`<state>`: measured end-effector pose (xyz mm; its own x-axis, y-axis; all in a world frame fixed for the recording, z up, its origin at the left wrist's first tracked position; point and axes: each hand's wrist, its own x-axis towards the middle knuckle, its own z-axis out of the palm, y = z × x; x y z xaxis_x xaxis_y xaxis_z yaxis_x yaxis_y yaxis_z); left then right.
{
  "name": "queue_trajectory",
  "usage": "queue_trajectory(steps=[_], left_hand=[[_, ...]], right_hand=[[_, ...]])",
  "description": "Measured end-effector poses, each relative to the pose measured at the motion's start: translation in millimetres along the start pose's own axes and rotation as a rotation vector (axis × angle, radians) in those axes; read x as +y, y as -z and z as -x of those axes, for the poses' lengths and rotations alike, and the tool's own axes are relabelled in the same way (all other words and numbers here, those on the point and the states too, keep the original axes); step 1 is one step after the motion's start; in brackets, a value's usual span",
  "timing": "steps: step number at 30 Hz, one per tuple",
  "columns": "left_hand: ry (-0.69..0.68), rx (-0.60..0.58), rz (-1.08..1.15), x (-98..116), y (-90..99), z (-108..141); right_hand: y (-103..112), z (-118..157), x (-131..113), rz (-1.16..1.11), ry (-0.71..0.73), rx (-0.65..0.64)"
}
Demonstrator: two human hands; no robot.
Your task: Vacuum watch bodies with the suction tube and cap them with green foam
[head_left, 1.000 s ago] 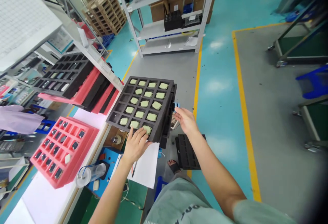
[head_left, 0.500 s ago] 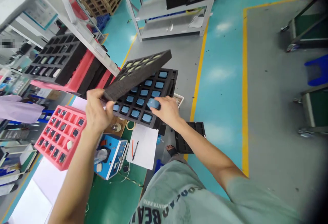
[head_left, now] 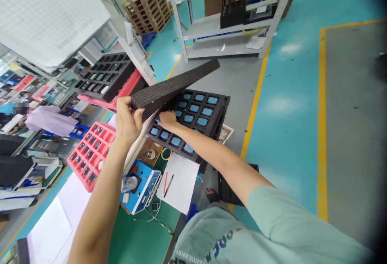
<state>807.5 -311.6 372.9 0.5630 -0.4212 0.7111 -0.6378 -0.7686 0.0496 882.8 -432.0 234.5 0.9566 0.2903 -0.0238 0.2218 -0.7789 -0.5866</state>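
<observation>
My left hand (head_left: 128, 123) is closed on the near left corner of a black foam tray (head_left: 177, 84), holding it tilted up. Beneath it lies another black foam tray (head_left: 222, 113) with blue rounded blocks (head_left: 207, 112) in its pockets, stacked on at least one more dark tray. My right hand (head_left: 167, 119) reaches under the raised tray to the left side of the lower one. Its fingers are closed at a blue block (head_left: 157, 118), which shows only in part beside the fingertips. The forearm covers some pockets.
A pink tray (head_left: 90, 151) with small dark parts stands at left. Below are a blue device (head_left: 140, 187), paper with two pens (head_left: 178, 183) and a tape roll (head_left: 166, 154). Filled black trays (head_left: 105, 74) stand behind a post. A grey shelf (head_left: 217, 48) stands ahead; a co-worker's lilac sleeve (head_left: 51, 121) shows left.
My right hand has carried the blue block leftward, from above the lower tray's near right part to its left side. The raised tray is tilted more steeply. The camera view has shifted.
</observation>
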Motion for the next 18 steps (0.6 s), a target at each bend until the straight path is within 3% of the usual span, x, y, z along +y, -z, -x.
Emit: queue_trajectory(steps=[6, 10, 12, 18], left_hand=[[0.017, -0.033, 0.020, -4, 1.4, 2], [0.006, -0.033, 0.018, 1, 2.7, 2], [0.009, -0.033, 0.018, 2, 2.3, 3], [0.030, -0.011, 0.026, 2, -3.7, 8]], right_hand=[[1, -20, 23, 0.074, -0.111, 0.091], [4, -21, 27, 0.066, -0.099, 0.146], [7, -9, 37, 0.048, -0.098, 0.199], [28, 54, 101, -0.005, -0.201, 0.299]])
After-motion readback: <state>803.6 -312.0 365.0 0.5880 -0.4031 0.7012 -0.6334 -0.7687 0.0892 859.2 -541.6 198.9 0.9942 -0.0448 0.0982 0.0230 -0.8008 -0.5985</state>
